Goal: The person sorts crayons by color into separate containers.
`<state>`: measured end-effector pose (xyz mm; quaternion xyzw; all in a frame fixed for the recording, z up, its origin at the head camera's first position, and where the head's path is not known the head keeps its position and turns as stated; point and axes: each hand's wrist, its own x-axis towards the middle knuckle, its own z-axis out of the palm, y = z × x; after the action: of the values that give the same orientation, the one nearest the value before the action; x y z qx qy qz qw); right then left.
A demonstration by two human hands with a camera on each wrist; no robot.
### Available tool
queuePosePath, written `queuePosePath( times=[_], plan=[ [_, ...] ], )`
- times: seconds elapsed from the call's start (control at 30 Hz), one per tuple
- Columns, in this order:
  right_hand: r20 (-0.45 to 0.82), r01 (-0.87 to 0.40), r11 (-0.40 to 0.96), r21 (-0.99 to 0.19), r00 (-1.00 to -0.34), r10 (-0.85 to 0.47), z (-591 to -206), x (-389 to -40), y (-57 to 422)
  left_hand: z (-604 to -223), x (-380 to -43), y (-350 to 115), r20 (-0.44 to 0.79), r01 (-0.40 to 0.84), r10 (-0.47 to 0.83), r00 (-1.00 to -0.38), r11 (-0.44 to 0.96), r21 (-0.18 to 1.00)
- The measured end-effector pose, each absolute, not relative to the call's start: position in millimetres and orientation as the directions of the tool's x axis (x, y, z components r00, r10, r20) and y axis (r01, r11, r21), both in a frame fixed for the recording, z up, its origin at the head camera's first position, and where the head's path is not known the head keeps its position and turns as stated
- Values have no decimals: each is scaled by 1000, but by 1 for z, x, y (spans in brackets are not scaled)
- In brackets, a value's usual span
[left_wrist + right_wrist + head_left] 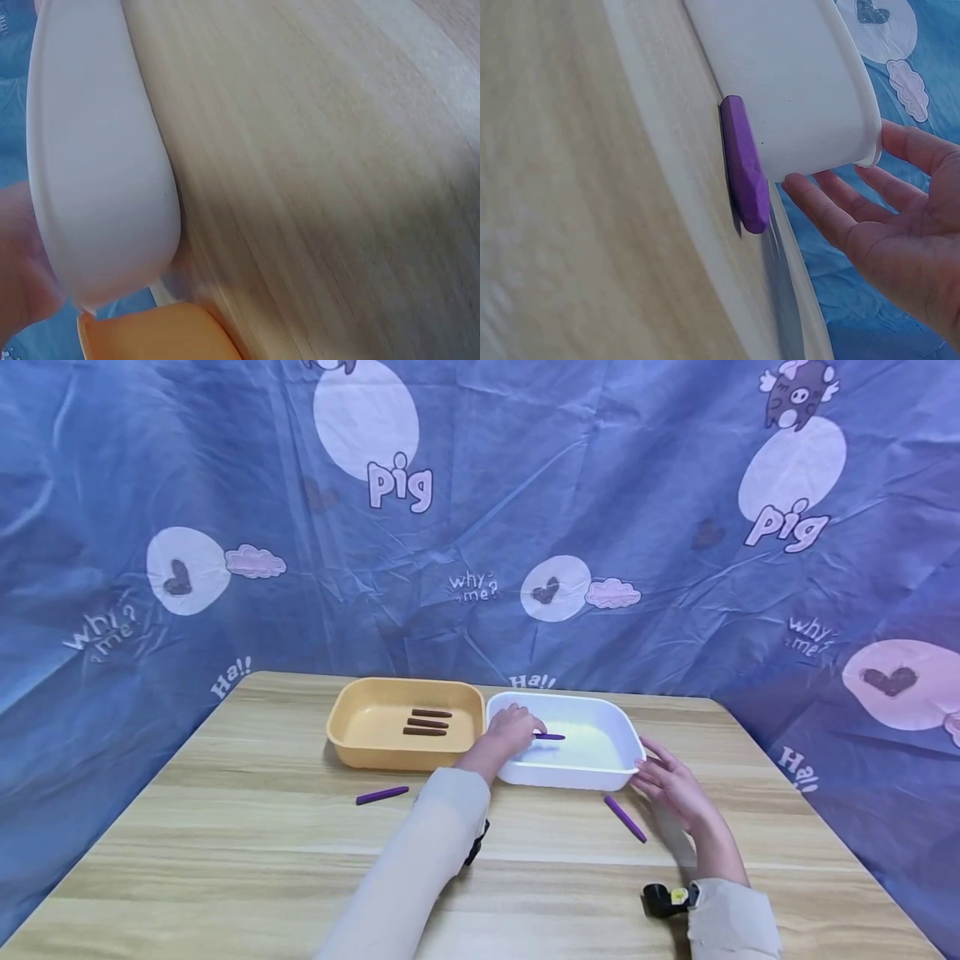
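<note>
My left hand (512,732) reaches over the white bin (564,777) and pinches a purple crayon (550,737) by one end, inside the bin's walls. In the left wrist view the bin's side hides that crayon and most of the hand (22,262). At the bin's near right corner is my right hand (675,783), its fingers (826,206) extended and fingertips right at the rim and side. A second purple crayon (625,819) lies on the table before that corner, with flat-sided faces visible in the right wrist view. Another purple crayon (382,795) lies further left.
A yellow-orange bin (405,760) stands directly left of the white one, holding three brown crayons (426,732) side by side. Both sit near the back of the wooden table (225,860). Behind it hangs a blue printed cloth (480,527).
</note>
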<state>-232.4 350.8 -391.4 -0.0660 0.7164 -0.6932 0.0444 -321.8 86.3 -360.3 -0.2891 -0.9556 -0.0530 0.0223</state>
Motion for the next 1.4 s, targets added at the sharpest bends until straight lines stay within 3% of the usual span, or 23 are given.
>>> queuePosePath(
  times=[0.33, 0.5, 0.63, 0.87, 1.17, 1.4],
  plan=[
    [20, -21, 8, -1000, -988, -154, -391, -233, 350, -374, -333, 94, -26, 529, 534, -845, 843, 98],
    [14, -15, 4, -1000, -989, -149, -391, -233, 351, -389, -346, 97, 20, 540, 541, -841, 835, 102],
    [11, -12, 4, -1000, -990, -144, -391, -232, 351, -377, -334, 95, 14, 513, 513, -858, 855, 73],
    [9, -11, 16, -1000, -990, -139, -391, -232, 350, -367, -324, 87, 113, 517, 508, -854, 853, 68],
    [24, -24, -6, -1000, -987, -158, -390, -234, 353, -340, -286, 55, 353, 567, 461, -814, 763, 312],
    [21, -21, -6, -1000, -984, -176, -390, -231, 357, -326, -247, 18, 394, 540, 378, -838, 684, 490]
  ],
)
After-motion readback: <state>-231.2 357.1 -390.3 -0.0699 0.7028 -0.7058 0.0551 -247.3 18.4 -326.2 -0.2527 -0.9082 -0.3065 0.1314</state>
